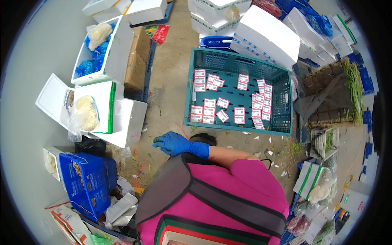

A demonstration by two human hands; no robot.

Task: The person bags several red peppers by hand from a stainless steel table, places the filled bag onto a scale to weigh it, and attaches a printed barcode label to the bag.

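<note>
My right hand (170,143), in a blue glove, reaches leftward across the front of my body. Its fingers are loosely bent, the tips slightly apart, and I see nothing held; the palm is hidden. My left hand is out of sight. Just ahead of me a green plastic crate (238,130) rests on the floor. Inside it lie many small white labels (209,110) with red edges and printed codes, set in several groups. The gloved hand stays apart from the crate, to its lower left.
At left stand open white foam boxes (123,53), with a bag of pale food (86,113) on one. A blue basket (96,188) sits lower left. Stacked foam boxes (267,34) are beyond the crate. On the right are leafy greens (353,90) and a pale crate (324,143). Scraps litter the floor.
</note>
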